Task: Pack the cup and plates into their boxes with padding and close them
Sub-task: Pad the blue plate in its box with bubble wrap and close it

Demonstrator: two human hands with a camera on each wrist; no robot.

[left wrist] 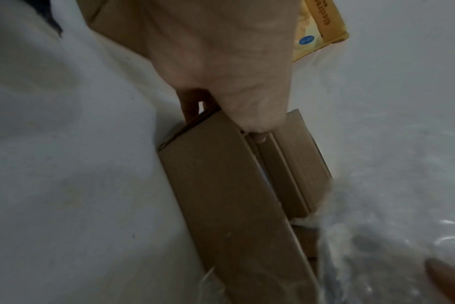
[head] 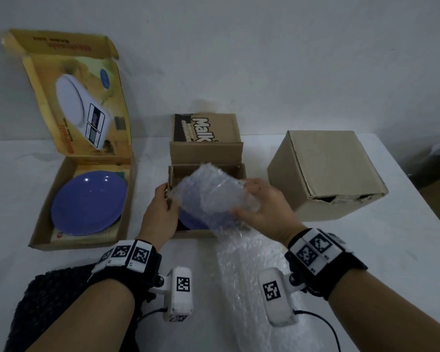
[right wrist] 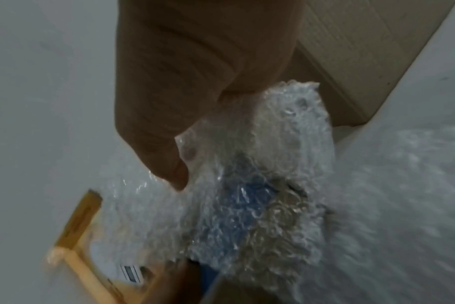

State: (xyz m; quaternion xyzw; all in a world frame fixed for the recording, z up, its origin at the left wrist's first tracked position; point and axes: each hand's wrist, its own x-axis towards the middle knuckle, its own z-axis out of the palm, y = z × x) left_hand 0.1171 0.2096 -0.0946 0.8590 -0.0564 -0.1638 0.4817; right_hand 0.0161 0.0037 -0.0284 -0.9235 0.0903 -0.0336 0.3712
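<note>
Head view, nearest first: a loose sheet of bubble wrap (head: 249, 270) lies on the white tabletop (head: 15, 199) between the wrists. Just beyond it, the right hand (head: 262, 207) holds a bubble-wrap bundle (head: 211, 196), thumb underneath and fingers (head: 252, 185) curled over its top, above the small middle box (head: 206, 153). The left hand (head: 160, 212) grips that box's left wall, thumb outside; the left wrist view shows the fingers (left wrist: 192, 102) curled over the cardboard edge. A blue plate (head: 191, 221) already lies in this box under the bundle.

The wrap looks light, soft and springy, so a loose pinch should carry it, but it may slip or unfold; holding both folded edges seems safest. The plates are probably stiff and breakable and best taken by the rim.

To the left, a larger blue plate (head: 89, 204) sits unpadded in the open yellow box (head: 43, 224). To the far right stands a closed plain box (head: 325, 174). No cup is in sight.
</note>
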